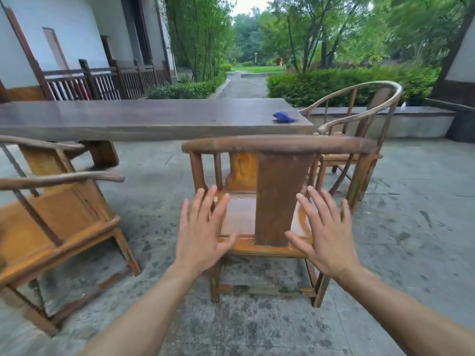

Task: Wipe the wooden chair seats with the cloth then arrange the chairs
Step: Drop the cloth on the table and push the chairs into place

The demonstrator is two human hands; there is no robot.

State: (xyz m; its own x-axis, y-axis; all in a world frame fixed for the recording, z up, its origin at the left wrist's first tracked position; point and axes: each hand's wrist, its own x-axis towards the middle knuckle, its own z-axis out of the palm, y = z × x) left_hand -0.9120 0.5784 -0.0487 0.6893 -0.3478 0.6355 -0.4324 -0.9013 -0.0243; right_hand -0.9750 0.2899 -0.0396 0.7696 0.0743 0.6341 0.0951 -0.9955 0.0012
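Note:
A wooden armchair (279, 146) stands right in front of me with its back towards me, facing the long dark wooden table (144, 116). My left hand (201, 232) and my right hand (325, 235) hover with fingers spread on either side of the chair's back splat, holding nothing. A crumpled blue cloth (282, 117) lies on the table near its right end. A second wooden armchair (54, 222) stands at my left, turned sideways. A third armchair (370, 111), with a round curved back, stands at the table's right end.
The ground is grey stone paving (411, 227). A white building with a dark wooden railing (102, 80) is at the back left. A low stone ledge (385, 116) and green hedges lie behind the table at the right.

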